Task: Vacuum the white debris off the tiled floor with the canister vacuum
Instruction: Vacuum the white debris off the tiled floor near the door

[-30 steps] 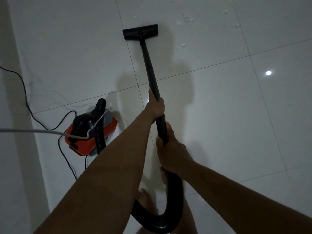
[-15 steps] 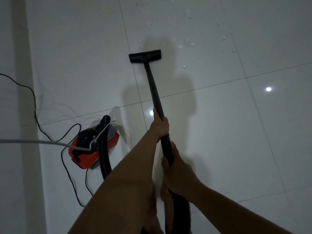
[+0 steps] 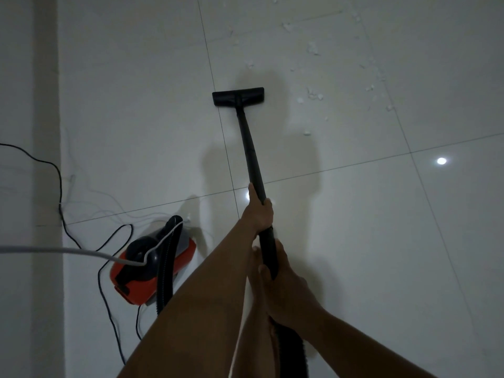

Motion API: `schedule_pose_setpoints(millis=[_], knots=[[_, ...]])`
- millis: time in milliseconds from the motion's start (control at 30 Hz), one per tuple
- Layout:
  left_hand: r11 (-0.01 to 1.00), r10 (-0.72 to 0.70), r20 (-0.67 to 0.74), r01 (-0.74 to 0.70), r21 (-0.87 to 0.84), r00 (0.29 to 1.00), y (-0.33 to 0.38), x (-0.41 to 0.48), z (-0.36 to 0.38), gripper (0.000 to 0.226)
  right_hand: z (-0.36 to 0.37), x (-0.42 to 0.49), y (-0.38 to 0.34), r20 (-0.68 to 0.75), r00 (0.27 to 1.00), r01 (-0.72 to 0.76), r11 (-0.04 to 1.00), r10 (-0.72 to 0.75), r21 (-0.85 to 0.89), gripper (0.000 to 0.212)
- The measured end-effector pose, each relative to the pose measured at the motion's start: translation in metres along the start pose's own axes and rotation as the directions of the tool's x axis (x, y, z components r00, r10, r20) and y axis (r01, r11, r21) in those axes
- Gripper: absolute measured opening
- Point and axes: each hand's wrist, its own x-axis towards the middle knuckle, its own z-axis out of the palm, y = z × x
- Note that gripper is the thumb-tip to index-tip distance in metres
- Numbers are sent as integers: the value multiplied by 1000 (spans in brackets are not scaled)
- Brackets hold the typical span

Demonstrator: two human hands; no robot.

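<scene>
The left hand (image 3: 257,214) is wrapped round the black tube (image 3: 249,148) of the vacuum, farther along it from the body. The right hand (image 3: 283,279) grips the same tube nearer the body, where it joins the ribbed hose (image 3: 289,350). The hands sit close together on the tube, one just behind the other, both clamped on it. This split grip makes sense: the front hand likely steers and presses down, while the rear one pushes and pulls. The tube slopes away to the flat floor head (image 3: 238,96), which appears to lie flush on the tiled floor (image 3: 354,241), as it must for the suction to bite. It straddles a grout line. The white debris (image 3: 313,95) is scattered to the right of the head and beyond it, with the nearest bits close beside its right end and one lone piece (image 3: 307,133) nearer the person. None of it is under the head, so a good part of the job seems to be left, and the next stroke probably needs to swing right. The red and black canister (image 3: 152,268) sits on the floor to the person's left, close in, which leaves slack in the hose. Its black cord (image 3: 61,192) trails off toward the wall (image 3: 27,105) on the left, away from the debris, and a white cable (image 3: 68,251) crosses over the canister from the left edge. Stepping back could snag either one.
</scene>
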Motion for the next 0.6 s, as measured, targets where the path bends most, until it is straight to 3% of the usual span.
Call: schedule_pose_setpoints(millis=[600], knots=[[999, 15, -5, -15, 32, 1000, 79, 56, -48, 69, -38, 58, -81, -2, 1000, -5, 998, 5, 58, 63]])
